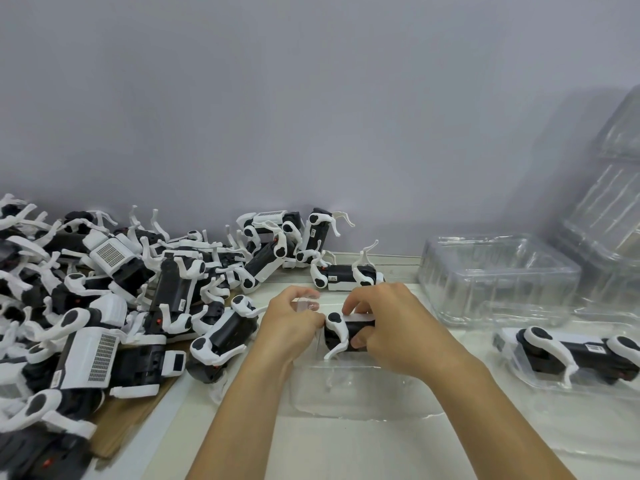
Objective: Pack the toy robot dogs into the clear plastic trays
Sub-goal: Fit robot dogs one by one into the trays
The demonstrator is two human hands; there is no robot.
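A black and white toy robot dog [343, 332] lies on its side over a clear plastic tray [349, 393] in the middle of the table. My right hand [384, 327] grips the dog's body from the right, fingers over its top and thumb on its side. My left hand [291, 322] pinches the tray's far left edge beside the dog's front leg. A large pile of the same toy dogs [114, 306] fills the left side. At the right edge another dog [568, 351] lies packed in a clear tray [512, 372].
A stack of clear trays [498, 275] stands at the back right, with more clear trays [613, 188] leaning against the grey wall. One loose dog [346, 275] lies just behind my hands. Brown cardboard [128, 427] shows under the pile.
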